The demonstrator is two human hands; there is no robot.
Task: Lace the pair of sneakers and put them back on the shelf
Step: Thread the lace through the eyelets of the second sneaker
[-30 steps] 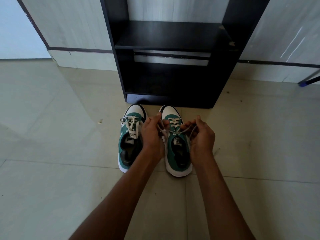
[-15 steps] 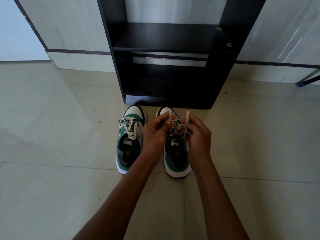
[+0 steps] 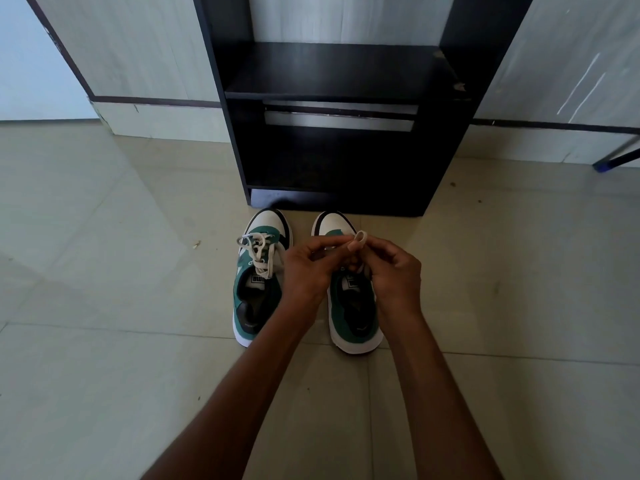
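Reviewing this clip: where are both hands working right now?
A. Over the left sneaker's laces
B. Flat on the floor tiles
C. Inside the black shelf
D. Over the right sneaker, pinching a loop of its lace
D: the left hand and right hand meet above the right sneaker, pinching a lace loop, while the left sneaker sits untouched with its bow already tied.

The hands have closed together over the right sneaker (image 3: 349, 296). The lace (image 3: 360, 237), earlier held as two raised strands, now forms a small loop pinched between left hand (image 3: 311, 268) and right hand (image 3: 394, 271).
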